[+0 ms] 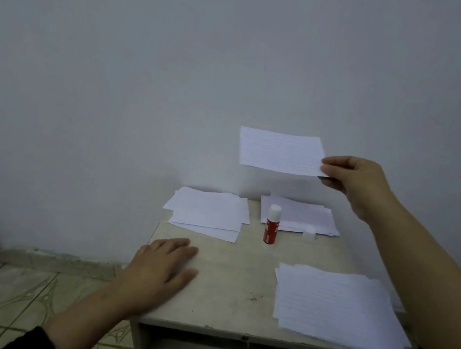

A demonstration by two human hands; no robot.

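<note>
The lined sheet is hanging in the air in front of the wall, above the far right part of the desk, and we are holding it roughly level by its right edge alone. Our right hand is pinching that edge, thumb on the upper face and fingers curled beneath, so the paper is stretching away to the left of the hand. Our left hand is staying out of this, well apart from the sheet, lower and to the left. It is lying palm down on the near left part of the desk, fingers straight and slightly spread, gripping nothing.

Below the sheet, a red glue stick is standing upright between two paper piles. The far left pile is lying loosely fanned and overhanging the desk's left edge. The far right pile is lying against the wall. A small clear cap is sitting at that pile's front edge. The near right pile, lined like the sheet, is lying under our right forearm and reaching the desk's front corner.

Counting up, we are seeing one sheet in hand, three piles, one glue stick, one cap and two hands. A tiled floor is showing to the left of the desk.
</note>
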